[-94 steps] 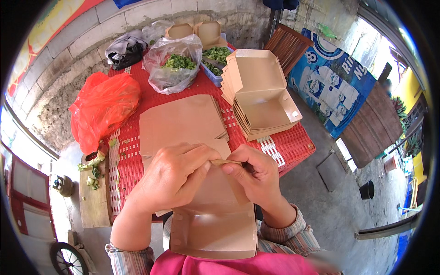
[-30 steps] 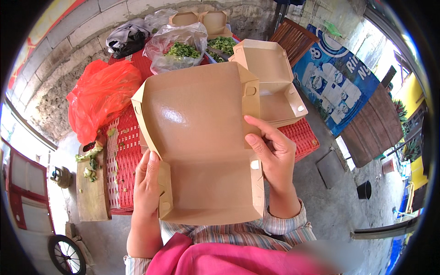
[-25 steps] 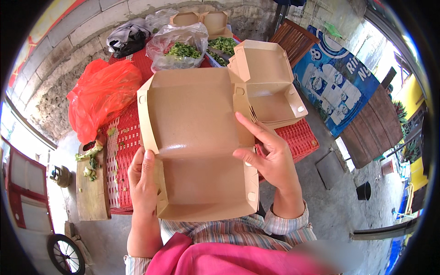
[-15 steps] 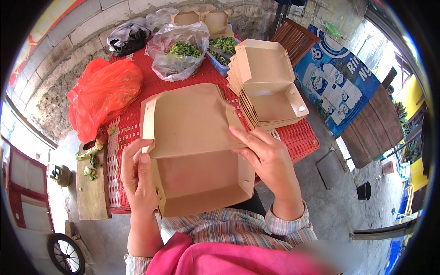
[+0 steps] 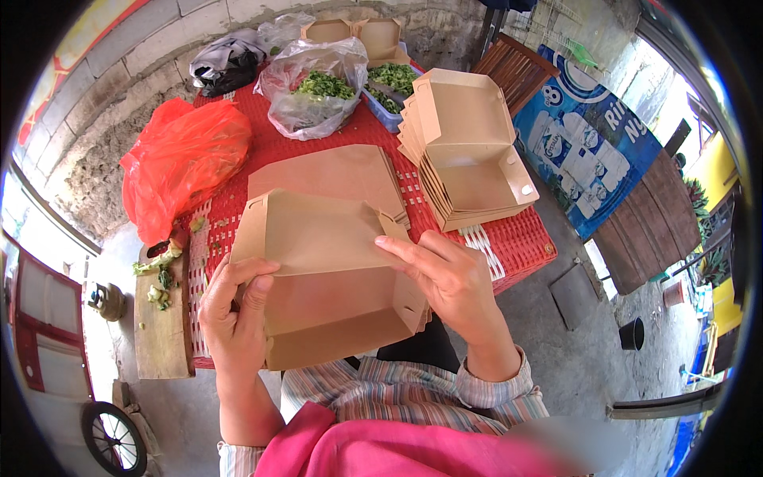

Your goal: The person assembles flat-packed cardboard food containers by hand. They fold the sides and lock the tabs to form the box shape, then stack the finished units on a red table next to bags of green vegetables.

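Between my hands is a brown cardboard food box [image 5: 326, 314], its lid raised and tilted back toward the table. My left hand [image 5: 237, 306] grips the box's left side near the fold, thumb and fingers closed on the board. On the other side my right hand [image 5: 449, 278] pinches the right edge of the lid by its side flap, index finger stretched along it. Behind the box a stack of flat cardboard blanks [image 5: 330, 171] lies on the red woven tablecloth [image 5: 270, 131]. To their right stands a stack of nested open boxes [image 5: 477, 183].
A red plastic bag [image 5: 187, 163] sits at the table's left. Chopped greens fill a clear bag [image 5: 314, 119] and a blue tray [image 5: 387, 118] at the back. A wooden board [image 5: 163, 334] with vegetable scraps is at the left edge. A wooden chair [image 5: 513, 75] stands at the far right.
The box has come lower and its lid tilts farther, uncovering the flat blanks behind it. Both hands have shifted slightly left with it, still gripping its sides.
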Tool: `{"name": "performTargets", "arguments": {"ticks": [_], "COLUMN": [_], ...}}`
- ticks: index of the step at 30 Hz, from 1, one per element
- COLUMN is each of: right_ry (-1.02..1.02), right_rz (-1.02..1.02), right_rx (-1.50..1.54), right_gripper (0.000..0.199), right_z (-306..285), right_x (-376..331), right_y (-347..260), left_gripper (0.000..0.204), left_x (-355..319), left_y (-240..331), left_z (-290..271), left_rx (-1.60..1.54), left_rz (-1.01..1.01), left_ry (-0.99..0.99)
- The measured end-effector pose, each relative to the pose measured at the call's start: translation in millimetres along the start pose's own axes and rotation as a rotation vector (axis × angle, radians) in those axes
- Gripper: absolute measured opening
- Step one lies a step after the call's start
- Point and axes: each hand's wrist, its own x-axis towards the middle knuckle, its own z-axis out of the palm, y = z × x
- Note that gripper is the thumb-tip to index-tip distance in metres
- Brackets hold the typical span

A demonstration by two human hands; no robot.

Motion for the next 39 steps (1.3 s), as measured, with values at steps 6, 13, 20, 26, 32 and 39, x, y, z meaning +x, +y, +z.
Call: {"name": "performTargets", "arguments": {"ticks": [6, 13, 20, 26, 32, 39], "right_ry": [0.003, 0.016, 0.15, -0.016, 0.299, 0.703], "right_rz": [0.033, 0.069, 0.114, 0.259, 0.342, 0.37], "right_rx": [0.014, -0.005, 0.393, 0.462, 0.397, 0.279], "right_gripper": [0.052, 0.048, 0.064, 0.065, 0.047, 0.046], "right_z": [2, 0, 12, 0, -7, -25], "right_x": [0, -2, -3, -3, -3, 4], "right_y": [-1, 5, 10, 10, 42, 98], "left_gripper": [0.005, 0.009, 0.017, 0.023, 0.035, 0.05], "left_x": [-2, 3, 2, 3, 29, 90], "left_y": [-6, -13, -6, -26, -8, 16], "left_z": [3, 8, 13, 27, 43, 114], "left_rx": [0.034, 0.142, 0.035, -0.14, -0.044, -0.235], "left_rz": [0.033, 0.28, 0.023, 0.005, 0.267, 0.449], "left_ry": [0.021, -0.079, 0.174, 0.339, -0.04, -0.408]}}
